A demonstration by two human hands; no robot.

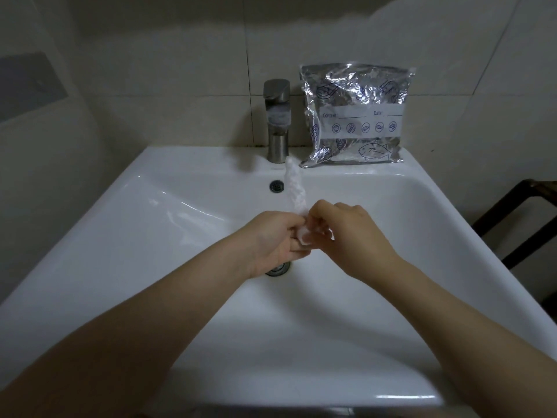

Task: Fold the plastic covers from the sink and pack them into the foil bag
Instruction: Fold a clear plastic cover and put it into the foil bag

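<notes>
Over the middle of the white sink (pixel 120 236), my left hand (pixel 271 239) and my right hand (pixel 352 233) meet and both pinch a clear plastic cover (pixel 294 188). The cover is gathered into a narrow crinkled strip that sticks up from my fingers toward the tap. More clear plastic (pixel 177 218) lies against the sink's left inner slope. A silver foil bag (pixel 355 116) with blue fish drawings and a white label stands on the back ledge against the wall tiles, right of the tap.
A steel tap (pixel 277 122) rises at the back centre of the ledge, with the overflow hole (pixel 276 186) below it. The drain (pixel 278 268) shows partly under my left hand. A dark metal frame (pixel 518 218) stands to the right of the sink.
</notes>
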